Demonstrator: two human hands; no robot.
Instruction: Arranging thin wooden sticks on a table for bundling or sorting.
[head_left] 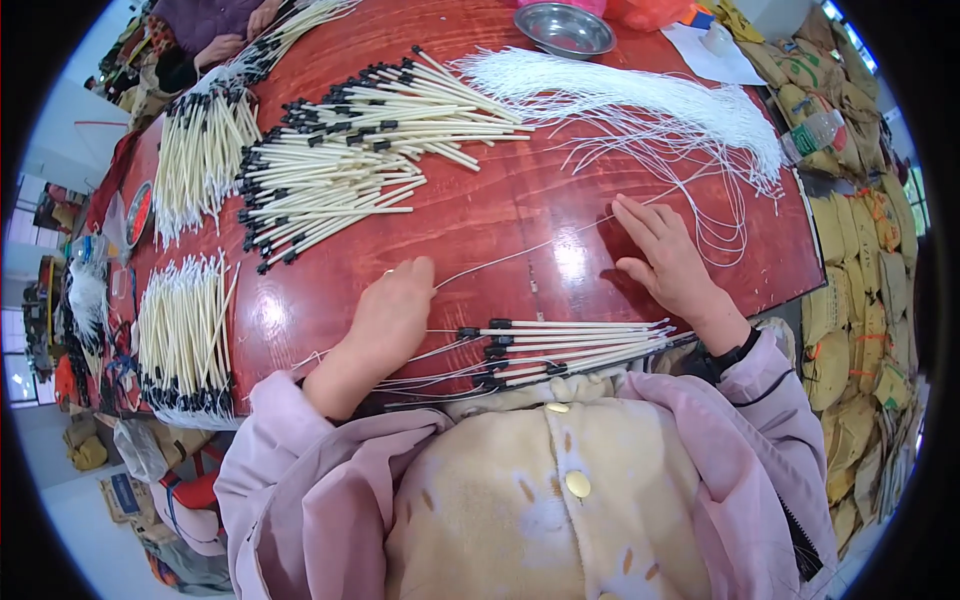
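My left hand (390,308) is closed over the tabletop, with one end of a thin white string (520,250) at its fingers. From there the string slants up to my right hand (665,258). That hand is open, its fingers stretched out and thumb apart, fingertips at the string. Close to my body lies a small group of cream sticks with black end pieces (570,345); white strings trail from them beneath my left wrist. A large bundle of loose white strings (640,100) spreads across the far right of the red table (480,210).
Piles of black-tipped sticks (340,165) lie at the far middle, with bundles of sticks (185,325) on the left. A metal bowl (565,30) stands at the far edge. A bottle (815,135) and stacked sacks (850,300) are at right. Another person's hand (220,48) shows far left.
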